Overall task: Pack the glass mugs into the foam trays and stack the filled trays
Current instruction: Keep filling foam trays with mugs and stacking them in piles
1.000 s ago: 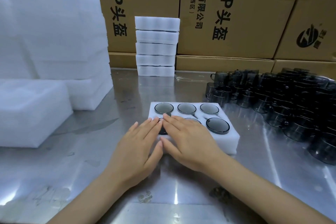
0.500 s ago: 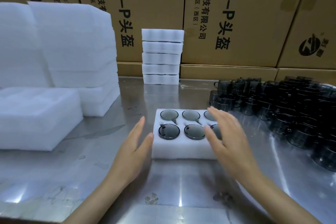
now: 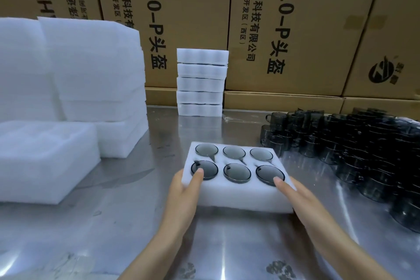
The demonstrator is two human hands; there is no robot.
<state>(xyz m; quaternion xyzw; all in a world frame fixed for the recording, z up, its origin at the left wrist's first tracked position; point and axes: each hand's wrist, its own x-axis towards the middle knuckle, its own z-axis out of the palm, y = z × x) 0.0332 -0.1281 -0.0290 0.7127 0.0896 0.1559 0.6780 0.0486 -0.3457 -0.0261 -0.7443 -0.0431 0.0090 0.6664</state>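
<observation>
Change: a second ago both hands lay flat on top of the tray, pressing the mugs down; half a second ago they parted to either side; now they grasp the tray by its two near corners.
Tray: the foam tray (image 3: 238,195) sits at the centre of the table (image 3: 227,241), slightly toward 1 o'clock from the viewer; whether its underside has left the table I cannot tell.
Contents: six glass mugs (image 3: 237,172) fill all six pockets, rims about level with the foam.
Left hand: the left hand (image 3: 184,193) grips the tray's near left corner, thumb on top beside the nearest left mug, fingers hidden at the side.
Right hand: the right hand (image 3: 300,198) grips the near right corner, thumb on top beside the nearest right mug, fingers hidden likewise.
Destination: a stack of five filled trays (image 3: 201,82) stands at 12 o'clock against the cardboard boxes (image 3: 295,29), well apart from the held tray.
Supplies: empty foam trays (image 3: 68,88) at 10 o'clock; loose mugs (image 3: 354,143) at 2 o'clock.
Assessment: packing of this tray appears complete; the step in hand is judged to be the carry to the stack.
Risk: the mugs sit loose in their pockets, so a tilted carry could let them shift.
</observation>
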